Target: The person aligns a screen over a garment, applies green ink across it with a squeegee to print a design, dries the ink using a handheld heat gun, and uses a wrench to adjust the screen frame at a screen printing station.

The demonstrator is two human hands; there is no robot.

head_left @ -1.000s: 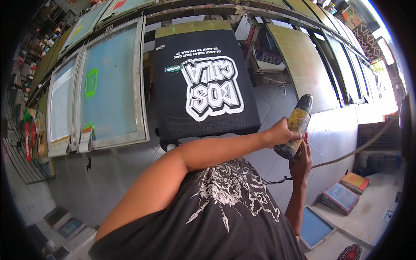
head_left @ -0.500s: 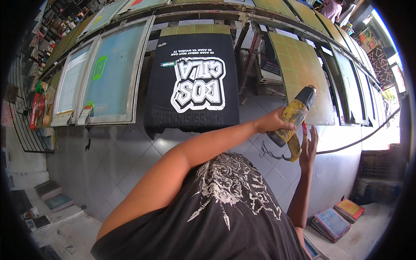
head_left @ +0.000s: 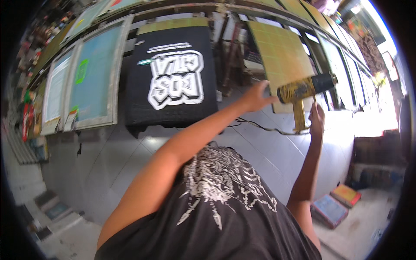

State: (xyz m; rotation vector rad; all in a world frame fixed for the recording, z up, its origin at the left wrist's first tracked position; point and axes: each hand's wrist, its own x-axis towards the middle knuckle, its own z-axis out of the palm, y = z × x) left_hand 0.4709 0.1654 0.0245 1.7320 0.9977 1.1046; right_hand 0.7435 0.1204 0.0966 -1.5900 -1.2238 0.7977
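A yellow and black heat gun (head_left: 299,90) is held up at the right, its dark nozzle pointing right and slightly up. My right hand (head_left: 317,119) is closed at the front of its grip, on the nozzle side; the exact hold is blurred. My left hand (head_left: 258,99) is open behind the gun's rear end, thumb and fingers apart, fingertips close to the housing. From the grip's foot a dark cord (head_left: 264,127) runs off to the left. Left of my hands, a black T-shirt (head_left: 173,117) with a large white print lies over a board.
A bare yellow-green board (head_left: 281,47) stands behind the heat gun. Framed printing screens (head_left: 95,65) lean at the left, and more frames (head_left: 336,60) line the right. Colored stacked frames (head_left: 331,210) sit on the ledge at lower right. Grey tiles (head_left: 130,151) cover the floor.
My left hand has let go of the heat gun and opened. The gun has swung from upright to nearly level, nozzle to the right, now at my right hand. The view has shifted.
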